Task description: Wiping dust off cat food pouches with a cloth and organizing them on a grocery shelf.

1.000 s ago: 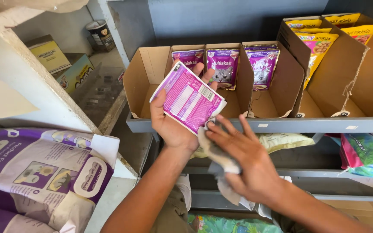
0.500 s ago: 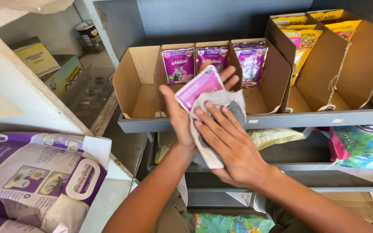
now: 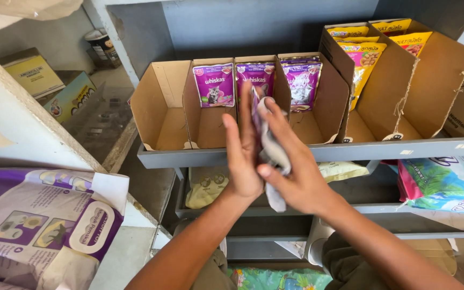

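Observation:
My left hand (image 3: 243, 156) holds a purple pet food pouch (image 3: 254, 104) edge-on, upright, in front of the shelf. My right hand (image 3: 291, 166) presses a grey cloth (image 3: 273, 153) against the pouch's side; the cloth hangs down below both hands. Most of the pouch is hidden between palm and cloth. Behind the hands stands a brown cardboard display box (image 3: 159, 107) with several compartments. Three purple pouches (image 3: 214, 83) stand at the back of them, and the leftmost compartment has none.
A second cardboard box (image 3: 430, 91) with yellow and pink pouches stands at the right on the grey metal shelf (image 3: 404, 150). Lower shelves hold bags, one colourful (image 3: 447, 182). A large purple and white sack (image 3: 33, 225) lies at the lower left. Boxes and a tin sit at the far left.
The pouch has turned from flat-on to edge-on in my left hand. My right hand with the cloth has slid along its side and both hands have dropped lower in view.

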